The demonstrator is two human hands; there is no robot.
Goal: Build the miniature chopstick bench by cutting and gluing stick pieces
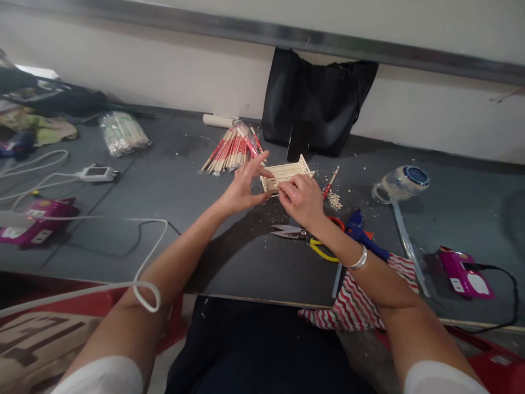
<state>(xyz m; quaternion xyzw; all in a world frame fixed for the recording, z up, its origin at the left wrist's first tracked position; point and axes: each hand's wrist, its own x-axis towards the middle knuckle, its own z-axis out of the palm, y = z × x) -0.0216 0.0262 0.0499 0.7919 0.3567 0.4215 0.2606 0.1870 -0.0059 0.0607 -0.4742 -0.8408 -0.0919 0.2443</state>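
A small rack built of pale wooden sticks [285, 173] sits on the dark table in front of me. My left hand [246, 185] steadies its left end between thumb and fingers, with the index finger lifted. At the rack's near side, my right hand [301, 200] has its fingertips pinched together; what they hold is hidden. Close below lie scissors [289, 232] with red and yellow handles, partly under my right wrist. A blue glue gun [361, 232] rests beside my right forearm. Right of the rack are a red-and-pale stick [330, 183] and a heap of small wooden bits [334, 201].
Behind my left hand lies a bundle of red-ended sticks [232, 148]. A wrapped stick pack [123, 133] is farther left. A black bag [315, 98] and phone [300, 140] stand behind. A jar [400, 184] lies right; a white cable [151, 262] loops near my left arm.
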